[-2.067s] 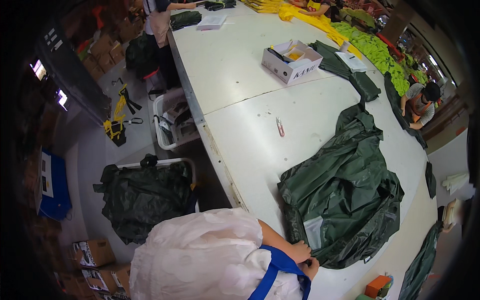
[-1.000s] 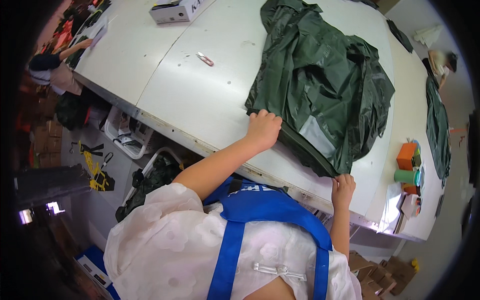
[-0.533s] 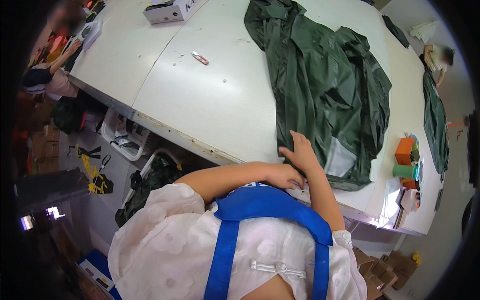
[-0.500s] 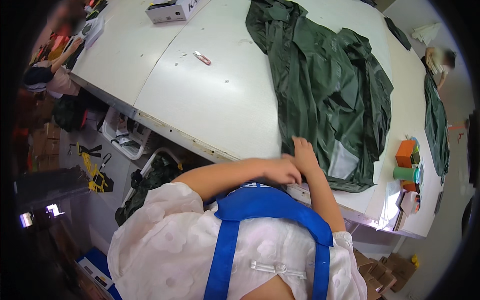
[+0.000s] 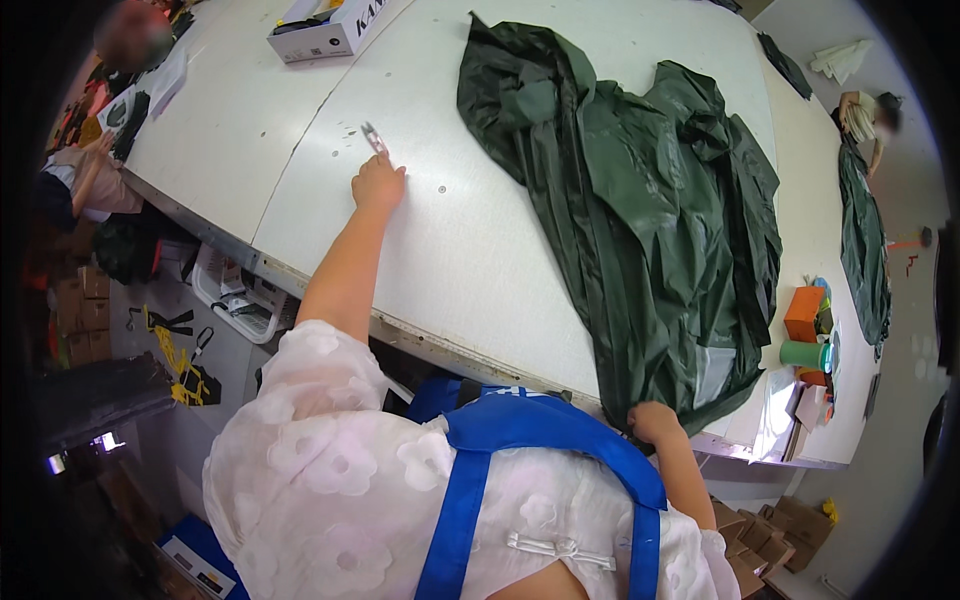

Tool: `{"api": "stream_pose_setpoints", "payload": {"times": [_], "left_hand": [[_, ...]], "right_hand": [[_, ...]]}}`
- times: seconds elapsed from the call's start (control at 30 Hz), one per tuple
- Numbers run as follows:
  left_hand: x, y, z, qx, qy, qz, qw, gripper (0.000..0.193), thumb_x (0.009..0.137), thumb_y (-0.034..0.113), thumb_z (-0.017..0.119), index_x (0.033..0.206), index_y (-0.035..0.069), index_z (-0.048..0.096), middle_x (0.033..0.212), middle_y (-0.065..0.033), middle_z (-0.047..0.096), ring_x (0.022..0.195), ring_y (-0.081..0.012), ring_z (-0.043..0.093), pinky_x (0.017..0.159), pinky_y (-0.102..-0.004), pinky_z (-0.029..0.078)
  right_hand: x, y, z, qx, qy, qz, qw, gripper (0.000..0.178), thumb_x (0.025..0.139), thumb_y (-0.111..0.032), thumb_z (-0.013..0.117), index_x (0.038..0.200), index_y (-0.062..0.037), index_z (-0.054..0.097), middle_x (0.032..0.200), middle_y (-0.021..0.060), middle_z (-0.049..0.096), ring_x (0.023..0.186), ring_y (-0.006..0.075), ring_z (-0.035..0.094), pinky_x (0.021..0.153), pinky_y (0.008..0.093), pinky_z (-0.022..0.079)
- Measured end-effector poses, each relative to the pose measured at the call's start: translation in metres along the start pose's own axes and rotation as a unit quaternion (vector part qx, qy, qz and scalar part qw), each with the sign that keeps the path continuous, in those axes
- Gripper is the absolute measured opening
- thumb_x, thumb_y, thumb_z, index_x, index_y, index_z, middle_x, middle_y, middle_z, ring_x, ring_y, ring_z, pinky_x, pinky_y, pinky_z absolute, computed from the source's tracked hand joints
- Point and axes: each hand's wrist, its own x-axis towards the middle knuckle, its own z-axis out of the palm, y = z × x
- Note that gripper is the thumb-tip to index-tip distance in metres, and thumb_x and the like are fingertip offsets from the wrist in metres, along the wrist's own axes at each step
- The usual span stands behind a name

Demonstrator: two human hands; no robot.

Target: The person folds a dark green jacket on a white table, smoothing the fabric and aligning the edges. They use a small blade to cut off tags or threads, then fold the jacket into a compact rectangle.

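Touching snips (image 5: 373,137), the left hand (image 5: 379,184) hides whether its fingers grip. The right hand (image 5: 656,424) clamps its fingers on the green garment (image 5: 645,250).

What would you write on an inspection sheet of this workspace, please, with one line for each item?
Surface: white table, with a seam and small marks.
Job's things: dark green garment, spread but wrinkled; small snips to its left.
Clutter: open white box toward the far side; orange box and green cylinder at right.
Hands: left hand at the snips, grip unclear; right hand closed on the garment's near corner.
Cables: nothing seen.
Surroundings: co-workers at left and right; yellow straps on the floor.
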Motion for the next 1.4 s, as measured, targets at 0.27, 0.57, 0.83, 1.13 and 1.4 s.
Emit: {"api": "stream_pose_setpoints", "payload": {"times": [0.27,0.57,0.83,1.13,1.4], "left_hand": [[0.019,-0.006,0.011,-0.019,0.064,-0.002,0.998,0.026,0.087,0.028,0.061,0.1,0.006,0.055,0.096,-0.0162,0.063,0.079,-0.0296,0.065,0.063,-0.037,0.053],[-0.164,0.158,-0.031,-0.458,-0.252,0.411,0.747,0.014,0.086,0.018,0.063,0.086,0.005,0.058,0.078,-0.0018,0.063,0.072,-0.0144,0.061,0.068,-0.0293,0.049],[-0.025,0.231,0.004,-0.906,-0.205,-0.143,0.343,0.044,0.09,0.028,0.063,0.121,0.003,0.045,0.135,-0.0118,0.039,0.125,-0.0236,0.04,0.101,-0.0415,0.039],[-0.066,0.179,-0.055,-0.964,-0.193,-0.038,0.179,0.025,0.098,0.018,0.042,0.108,-0.002,0.054,0.108,-0.0142,0.062,0.116,-0.029,0.053,0.105,-0.0461,0.037],[-0.167,0.146,-0.107,-0.913,-0.386,0.057,0.116,0.032,0.1,0.024,0.037,0.11,0.002,0.058,0.103,-0.0122,0.067,0.101,-0.0267,0.064,0.093,-0.0445,0.047]], "right_hand": [[0.005,-0.06,-0.119,0.343,0.219,-0.16,0.899,0.017,0.083,-0.014,0.06,0.094,-0.0014,0.062,0.089,0.0167,0.066,0.08,0.0301,0.064,0.074,0.036,0.051],[0.085,-0.144,-0.178,0.855,0.128,-0.251,0.435,0.041,0.096,-0.03,0.051,0.123,0.0012,0.053,0.11,0.0088,0.062,0.095,0.0155,0.059,0.081,0.0246,0.046],[0.082,-0.119,-0.161,0.827,0.283,-0.183,0.45,0.031,0.1,-0.027,0.044,0.105,0.0014,0.056,0.09,0.0094,0.064,0.073,0.0126,0.059,0.066,0.0244,0.048],[0.062,-0.104,-0.161,0.786,0.298,-0.214,0.498,0.028,0.098,-0.023,0.047,0.11,-0.0014,0.059,0.09,0.0054,0.065,0.056,0.0044,0.047,0.05,0.0178,0.034],[0.026,-0.148,-0.25,0.885,0.142,-0.336,0.29,0.028,0.096,-0.024,0.051,0.114,-0.0029,0.055,0.097,0.0092,0.065,0.053,0.0063,0.041,0.049,0.021,0.031]]}}
